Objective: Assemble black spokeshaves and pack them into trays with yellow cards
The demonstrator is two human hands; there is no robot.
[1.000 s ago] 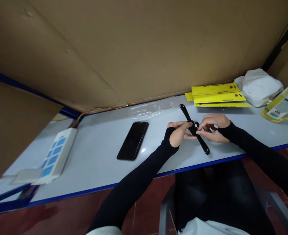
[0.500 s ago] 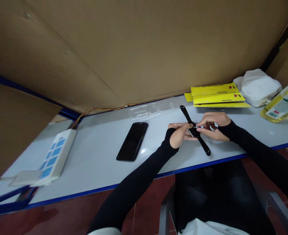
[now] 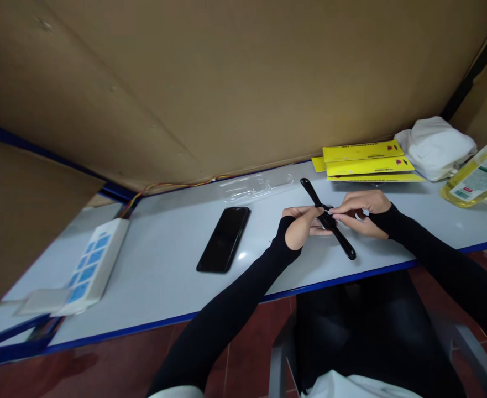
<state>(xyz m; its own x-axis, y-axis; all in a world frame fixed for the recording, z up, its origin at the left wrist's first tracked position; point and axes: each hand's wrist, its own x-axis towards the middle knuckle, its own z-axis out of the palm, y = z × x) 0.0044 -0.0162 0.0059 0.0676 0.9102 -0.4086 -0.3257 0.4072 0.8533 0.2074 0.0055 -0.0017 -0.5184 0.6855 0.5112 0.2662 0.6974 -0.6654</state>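
A black wristband-like strap (image 3: 343, 243) is held just above the white table (image 3: 164, 260), running from far left to near right. My left hand (image 3: 303, 224) grips its middle from the left. My right hand (image 3: 357, 210) pinches the same middle part from the right, fingertips meeting the left hand's. Both forearms wear black sleeves. The strap's middle is hidden by my fingers.
A black phone (image 3: 224, 239) lies face up to the left of my hands. Clear plastic packaging (image 3: 255, 187) lies behind it. Yellow packs (image 3: 365, 161), a white cloth bundle (image 3: 434, 145) and a yellowish bottle (image 3: 477, 179) sit at the right. A white power strip (image 3: 92, 265) lies far left. Cardboard walls rise behind.
The hands and strap have barely shifted; the strap's far end sits slightly further left, and the right fingers have closed in tighter on its middle.
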